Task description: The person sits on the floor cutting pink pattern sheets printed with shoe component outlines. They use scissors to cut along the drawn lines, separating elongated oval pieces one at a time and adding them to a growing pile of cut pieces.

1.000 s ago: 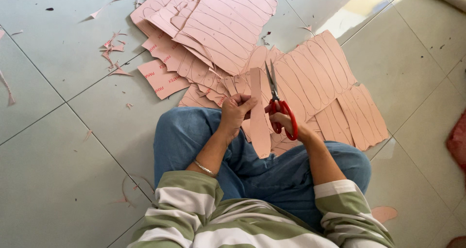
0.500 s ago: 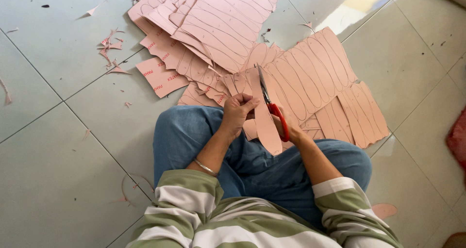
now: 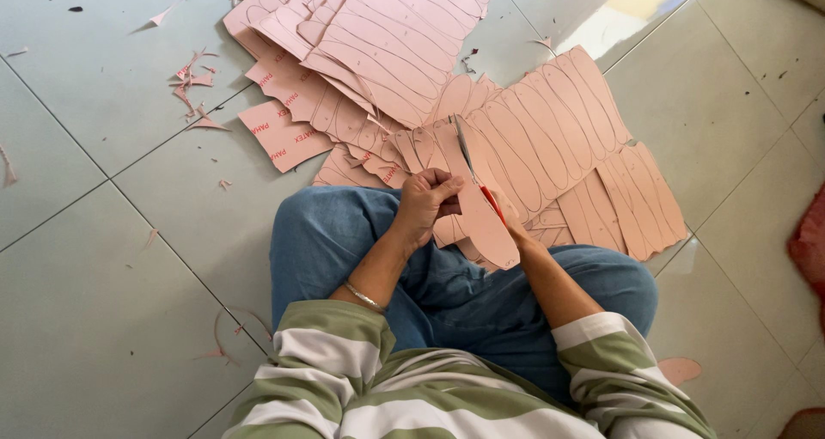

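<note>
The left hand (image 3: 427,205) is closed on a pink sheet (image 3: 447,160) marked with long oval outlines, pinching it near its lower edge above the knees. The right hand (image 3: 509,220) is mostly hidden behind a hanging pink piece (image 3: 484,226) shaped like a shoe sole; it seems to be wrapped around the red handles of the scissors (image 3: 473,168), though the fingers themselves cannot be made out. The scissor blades point up and away from the body, lying against the sheet the left hand holds.

The person sits on a pale tiled floor (image 3: 94,276) in blue jeans (image 3: 344,233) and a green-and-white striped top, with a thin bracelet (image 3: 364,297) on the left wrist. More pink sheets (all lined with the same oval shapes) are stacked ahead (image 3: 387,35) and to the right (image 3: 567,130). Small pink scraps (image 3: 193,82) lie scattered to the left.
</note>
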